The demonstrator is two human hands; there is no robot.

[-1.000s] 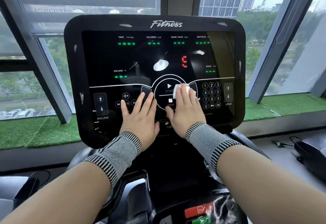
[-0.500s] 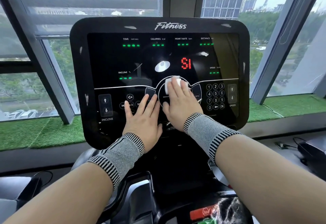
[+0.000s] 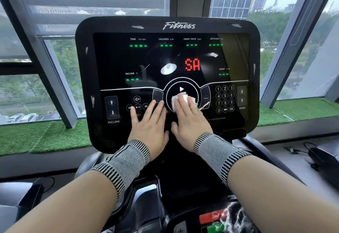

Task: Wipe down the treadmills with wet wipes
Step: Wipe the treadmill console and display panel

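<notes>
There is one view only, from a wide-angle camera on the person's head. It looks forward and a little down, close to the treadmill console, which fills the middle. Both forearms reach in from the bottom edge. Windows stand behind, their frames bowed by the lens.

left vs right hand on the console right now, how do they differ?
The right hand presses a white wet wipe on the round start button area; the left hand lies bare on the console. The right hand's fingers lie together over the centre dial; the left hand's spread over the media buttons left of it. Shared: both lie flat, palms down, fingers straight, each with a striped grey wristband.
</notes>
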